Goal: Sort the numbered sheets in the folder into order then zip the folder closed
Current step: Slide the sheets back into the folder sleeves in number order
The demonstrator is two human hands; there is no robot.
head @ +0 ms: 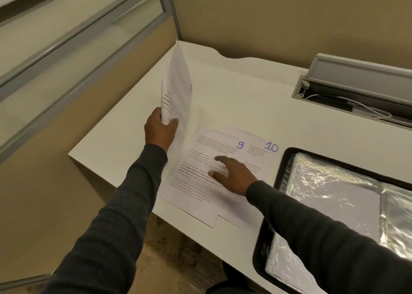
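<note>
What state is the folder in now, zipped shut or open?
Open. The folder lies spread flat, its black border wide apart and the shiny plastic sleeves inside exposed.

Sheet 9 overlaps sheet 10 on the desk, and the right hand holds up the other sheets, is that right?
No, the head view shows the left hand holds up the other sheets; sheet 9 does overlap sheet 10 on the desk.

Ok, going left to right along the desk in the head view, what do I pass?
Left hand gripping the raised bundle of sheets → sheet 9 → sheet 10 → open folder.
</note>
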